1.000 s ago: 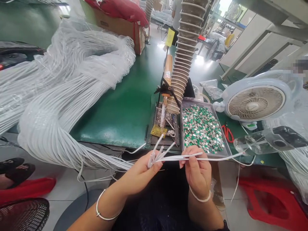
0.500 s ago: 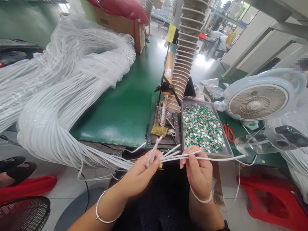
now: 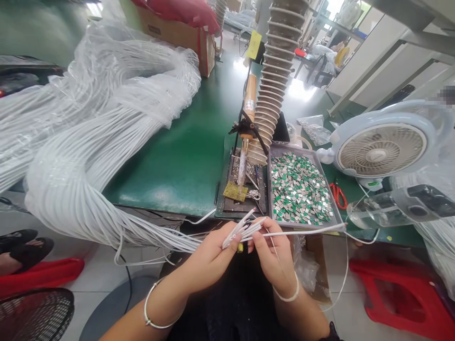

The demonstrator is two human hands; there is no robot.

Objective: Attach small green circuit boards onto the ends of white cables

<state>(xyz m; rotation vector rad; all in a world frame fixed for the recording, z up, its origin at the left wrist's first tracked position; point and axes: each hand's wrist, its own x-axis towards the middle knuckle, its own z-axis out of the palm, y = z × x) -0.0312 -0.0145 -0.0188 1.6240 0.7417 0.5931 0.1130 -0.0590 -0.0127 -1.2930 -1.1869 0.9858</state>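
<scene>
White wire ends [image 3: 245, 227] all over the lap again lol. Had the left hand [image 3: 209, 253] closed up, thumb pressed against the fingers, pinching a small fan of those ends with the tips poking out toward 1 o'clock. Had the right hand [image 3: 272, 255] just beside it at 3 o'clock, fingertips nipped together on the same fan, right up against the left thumb. Also had a single wire [image 3: 302, 232] under those right fingers, stretched off toward 3 o'clock and then drooping past the bench edge.

Followed the loose ends back toward 9 o'clock into a huge cable bundle [image 3: 88, 156], draped over the green bench top [image 3: 185, 151], half wrapped in clear plastic and hogging the whole 9-to-11 o'clock side.

Straight up at 12 o'clock from the hands: soldering iron [image 3: 247, 123] clamped nose-down in its stand, over a brass-coloured pad [image 3: 232, 192], with a ribbed hose [image 3: 275, 71] just behind it.

Spotted a grey tray [image 3: 268, 184] heaped with tiny green-and-silver pieces at 1 o'clock, hard up against the iron stand, near rim close to the right hand. Couldn't tell about actual contact there.

Red-handled snips [image 3: 336, 195] at 2 o'clock beside the tray, white desk fan [image 3: 382, 149] just beyond. Cardboard box [image 3: 174, 35] way off at 11 o'clock, red stool [image 3: 401, 293] on the floor at 4 o'clock.
</scene>
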